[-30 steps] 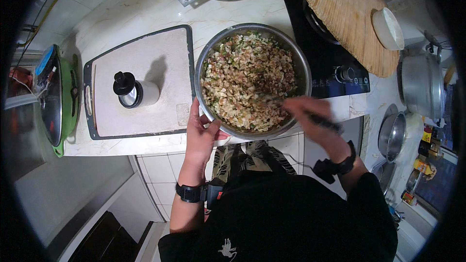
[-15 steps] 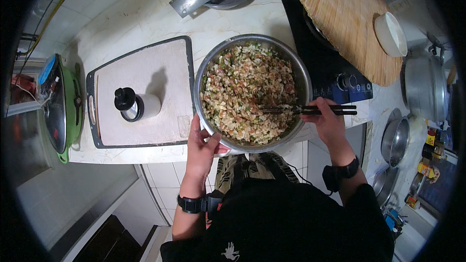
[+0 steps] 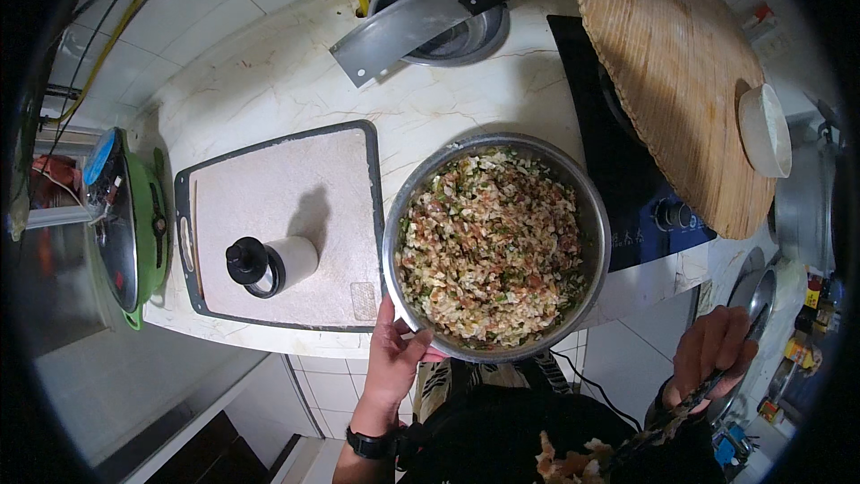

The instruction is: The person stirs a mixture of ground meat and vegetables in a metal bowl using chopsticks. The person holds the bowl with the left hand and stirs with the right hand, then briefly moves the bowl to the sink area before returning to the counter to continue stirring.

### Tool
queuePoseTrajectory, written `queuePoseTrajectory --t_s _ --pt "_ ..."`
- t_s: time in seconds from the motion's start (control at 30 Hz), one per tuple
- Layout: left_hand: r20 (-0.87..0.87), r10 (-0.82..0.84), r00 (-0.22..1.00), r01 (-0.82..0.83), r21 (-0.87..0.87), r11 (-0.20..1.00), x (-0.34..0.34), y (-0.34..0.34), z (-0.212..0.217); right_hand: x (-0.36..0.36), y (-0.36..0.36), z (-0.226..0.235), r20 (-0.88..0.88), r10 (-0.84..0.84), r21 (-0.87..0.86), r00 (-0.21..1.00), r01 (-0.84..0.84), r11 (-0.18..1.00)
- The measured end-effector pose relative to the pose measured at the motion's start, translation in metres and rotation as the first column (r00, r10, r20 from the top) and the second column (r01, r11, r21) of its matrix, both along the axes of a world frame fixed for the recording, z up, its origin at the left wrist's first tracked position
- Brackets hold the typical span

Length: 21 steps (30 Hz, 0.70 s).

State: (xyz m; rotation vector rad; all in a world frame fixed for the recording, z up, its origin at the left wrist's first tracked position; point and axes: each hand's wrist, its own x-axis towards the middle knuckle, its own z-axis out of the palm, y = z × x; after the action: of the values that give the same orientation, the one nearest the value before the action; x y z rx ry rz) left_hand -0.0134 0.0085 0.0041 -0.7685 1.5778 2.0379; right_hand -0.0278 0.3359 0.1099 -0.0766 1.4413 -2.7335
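Observation:
A large steel bowl (image 3: pixel 399 215) full of a chopped mixture of meat and greens (image 3: pixel 491 246) stands on the marble counter in front of me. My left hand (image 3: pixel 394 357) grips the bowl's near rim with the thumb over the edge. My right hand (image 3: pixel 714 354) is drawn back to the lower right, away from the bowl, and holds dark chopsticks (image 3: pixel 674 417) that point down toward my body, with mixture clinging at their low end.
A pale cutting board (image 3: pixel 296 197) with a black-capped white bottle (image 3: pixel 270 264) lies left of the bowl. A cleaver (image 3: pixel 408 29) rests across a steel basin behind. A round woven lid (image 3: pixel 672 81) covers the stove at right, a small white bowl (image 3: pixel 763 130) on it. A green pot (image 3: pixel 130 224) sits far left.
My right hand has pulled the chopsticks out of the bowl and back toward my body at the lower right. The left hand stays on the rim.

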Motion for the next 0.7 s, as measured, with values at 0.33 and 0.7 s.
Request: queuePoseTrajectory --t_s 0.33,0.7 --pt "0.031 -0.08 0.996 0.081 -0.051 0.995 -0.003 -0.006 0.0 -0.018 -0.024 -0.027 -0.111 -0.26 0.423 0.959 0.283 0.861" --pt "-0.147 -0.04 0.988 0.018 -0.148 0.989 -0.009 -0.003 -0.004 -0.037 -0.059 -0.084 -0.177 0.204 0.944 0.963 0.108 0.311"
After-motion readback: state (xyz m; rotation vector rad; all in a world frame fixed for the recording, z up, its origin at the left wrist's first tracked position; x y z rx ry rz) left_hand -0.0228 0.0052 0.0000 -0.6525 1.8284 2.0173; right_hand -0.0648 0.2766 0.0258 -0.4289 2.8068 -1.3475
